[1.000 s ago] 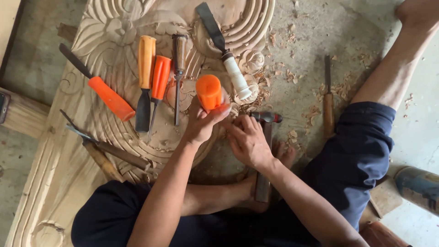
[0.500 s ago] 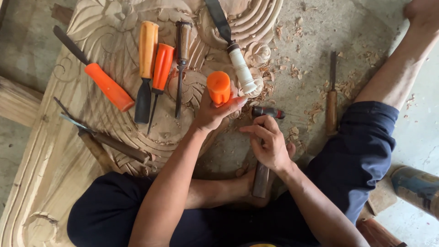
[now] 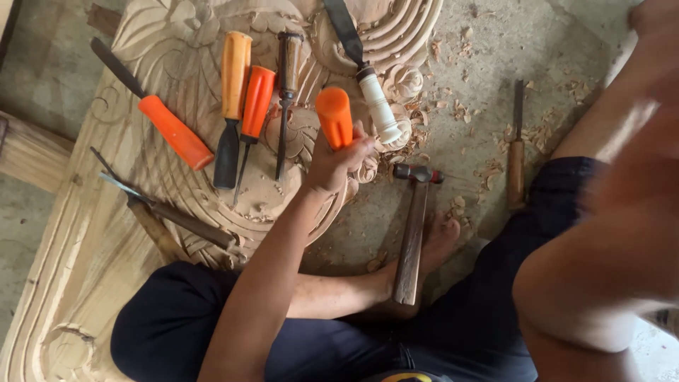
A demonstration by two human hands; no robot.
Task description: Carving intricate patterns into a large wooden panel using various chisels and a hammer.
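Observation:
My left hand (image 3: 338,161) is shut on an orange-handled chisel (image 3: 334,117), held upright with its tip hidden against the carved wooden panel (image 3: 106,233). A hammer (image 3: 412,233) with a brown wooden handle lies loose on the floor beside my bare foot (image 3: 438,244), with no hand on it. My right arm (image 3: 608,226) is raised close to the camera as a large blur at the right. Its hand is out of the picture.
Several chisels lie on the panel: an orange-handled one (image 3: 173,134), a yellow-handled one (image 3: 233,71), another orange one (image 3: 256,99), a thin brown one (image 3: 286,71) and a white-handled one (image 3: 378,106). A brown chisel (image 3: 516,155) and wood chips (image 3: 460,110) lie on the concrete floor.
My right hand let go of the hammer, which now lies on the floor, and the arm swung up toward the camera. My left hand keeps the orange chisel upright on the carving.

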